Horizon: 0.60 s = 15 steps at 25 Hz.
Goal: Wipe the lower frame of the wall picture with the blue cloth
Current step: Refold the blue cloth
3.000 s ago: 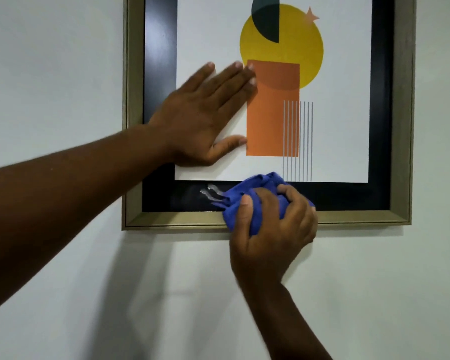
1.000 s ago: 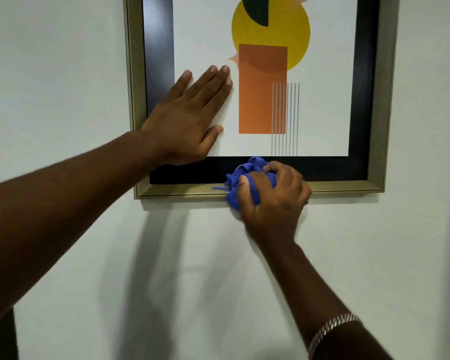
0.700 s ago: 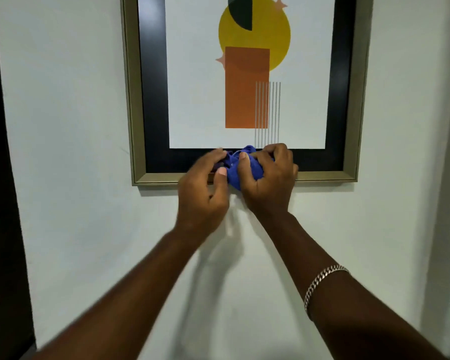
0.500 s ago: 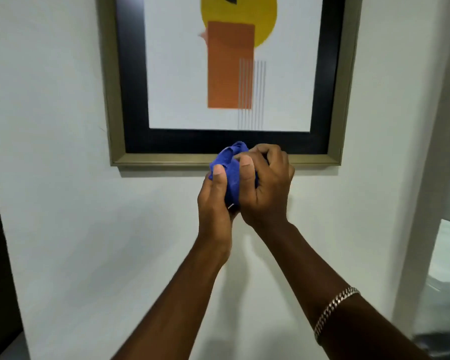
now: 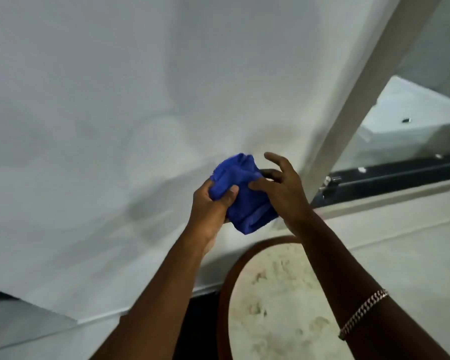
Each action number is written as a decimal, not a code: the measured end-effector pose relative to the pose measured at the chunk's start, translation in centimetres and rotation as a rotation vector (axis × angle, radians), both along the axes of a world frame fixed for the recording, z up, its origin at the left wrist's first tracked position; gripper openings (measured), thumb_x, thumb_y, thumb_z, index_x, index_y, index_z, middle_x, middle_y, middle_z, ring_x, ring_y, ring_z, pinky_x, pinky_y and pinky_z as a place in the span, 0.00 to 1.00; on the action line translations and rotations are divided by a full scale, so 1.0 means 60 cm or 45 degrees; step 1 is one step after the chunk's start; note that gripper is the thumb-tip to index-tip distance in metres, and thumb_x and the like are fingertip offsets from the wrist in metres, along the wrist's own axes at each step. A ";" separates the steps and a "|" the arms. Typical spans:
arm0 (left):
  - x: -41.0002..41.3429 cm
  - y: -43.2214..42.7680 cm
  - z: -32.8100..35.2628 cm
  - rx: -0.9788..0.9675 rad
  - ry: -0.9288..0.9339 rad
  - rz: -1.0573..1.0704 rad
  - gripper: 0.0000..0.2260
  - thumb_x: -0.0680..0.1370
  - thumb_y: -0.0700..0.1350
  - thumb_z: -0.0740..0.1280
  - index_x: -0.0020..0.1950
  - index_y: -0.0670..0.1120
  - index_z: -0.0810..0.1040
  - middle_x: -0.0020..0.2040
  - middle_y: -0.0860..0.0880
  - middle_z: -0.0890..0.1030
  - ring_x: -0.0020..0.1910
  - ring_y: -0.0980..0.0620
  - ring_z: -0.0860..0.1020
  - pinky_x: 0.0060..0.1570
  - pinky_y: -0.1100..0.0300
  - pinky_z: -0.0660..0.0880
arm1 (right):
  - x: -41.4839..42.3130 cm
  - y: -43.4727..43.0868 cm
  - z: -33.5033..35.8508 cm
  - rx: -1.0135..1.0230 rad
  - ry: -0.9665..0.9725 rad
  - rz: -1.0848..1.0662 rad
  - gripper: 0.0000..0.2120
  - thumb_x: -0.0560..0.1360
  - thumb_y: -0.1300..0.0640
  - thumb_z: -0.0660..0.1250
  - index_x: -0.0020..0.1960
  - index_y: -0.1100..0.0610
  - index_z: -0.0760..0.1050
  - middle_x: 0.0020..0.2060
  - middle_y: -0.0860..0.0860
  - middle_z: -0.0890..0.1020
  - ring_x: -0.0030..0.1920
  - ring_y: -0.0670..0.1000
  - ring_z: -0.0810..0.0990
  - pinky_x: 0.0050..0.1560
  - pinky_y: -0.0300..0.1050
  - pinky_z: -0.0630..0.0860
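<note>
The blue cloth (image 5: 240, 193) is bunched up between both hands in front of the plain white wall (image 5: 115, 100), at mid-frame. My left hand (image 5: 213, 203) grips its left side with the thumb pressed into the fabric. My right hand (image 5: 281, 188) touches its right side with thumb and lower fingers while the upper fingers are spread. A chain bracelet (image 5: 361, 314) sits on my right wrist. The wall picture and its frame are out of view.
A round table (image 5: 270, 294) with a brown rim and pale speckled top stands below my arms. A white post (image 5: 361, 87) slants up at the right, with a glass pane and a dark rail (image 5: 390, 175) beside it. A white skirting runs along the wall's foot.
The view has dropped from the picture to the lower wall and table. Both hands have come down off the frame with the cloth, and my right hand's fingers have loosened.
</note>
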<state>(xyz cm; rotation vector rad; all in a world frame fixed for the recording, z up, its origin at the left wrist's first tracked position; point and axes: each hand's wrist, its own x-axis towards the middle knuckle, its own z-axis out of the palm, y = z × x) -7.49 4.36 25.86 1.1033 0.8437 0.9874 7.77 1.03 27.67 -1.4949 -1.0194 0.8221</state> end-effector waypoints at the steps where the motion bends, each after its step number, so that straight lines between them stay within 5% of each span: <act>1: 0.022 -0.011 -0.054 -0.057 0.074 0.037 0.09 0.78 0.39 0.67 0.54 0.52 0.80 0.50 0.47 0.86 0.50 0.45 0.85 0.44 0.47 0.85 | 0.025 -0.014 -0.056 -0.077 0.039 -0.025 0.31 0.69 0.60 0.74 0.68 0.46 0.67 0.56 0.53 0.82 0.56 0.52 0.82 0.48 0.42 0.80; 4: 0.094 -0.047 -0.231 -0.203 0.334 0.174 0.01 0.76 0.40 0.70 0.46 0.42 0.80 0.45 0.37 0.84 0.46 0.35 0.83 0.49 0.38 0.82 | 0.080 -0.051 -0.251 -0.265 -0.040 -0.169 0.29 0.71 0.63 0.74 0.68 0.49 0.69 0.54 0.54 0.82 0.54 0.53 0.82 0.55 0.52 0.82; 7: 0.129 -0.073 -0.382 -0.305 0.484 0.240 0.01 0.76 0.39 0.69 0.45 0.44 0.79 0.39 0.45 0.83 0.42 0.40 0.82 0.46 0.43 0.82 | 0.100 -0.073 -0.425 -0.406 -0.015 -0.316 0.22 0.72 0.63 0.73 0.62 0.50 0.73 0.56 0.54 0.82 0.56 0.54 0.81 0.60 0.56 0.79; 11: 0.127 -0.075 -0.507 -0.439 0.605 -0.035 0.22 0.76 0.29 0.60 0.65 0.50 0.71 0.56 0.46 0.81 0.55 0.42 0.81 0.57 0.41 0.80 | 0.112 -0.066 -0.578 -0.608 0.060 -0.331 0.20 0.73 0.64 0.71 0.63 0.53 0.73 0.58 0.57 0.81 0.56 0.54 0.79 0.59 0.52 0.79; 15: 0.115 -0.068 -0.547 -0.380 0.888 -0.230 0.24 0.75 0.30 0.59 0.71 0.43 0.67 0.67 0.39 0.75 0.64 0.40 0.76 0.66 0.42 0.74 | 0.109 -0.062 -0.631 -0.767 -0.225 -0.155 0.21 0.74 0.63 0.68 0.66 0.57 0.71 0.60 0.60 0.80 0.61 0.60 0.78 0.59 0.48 0.74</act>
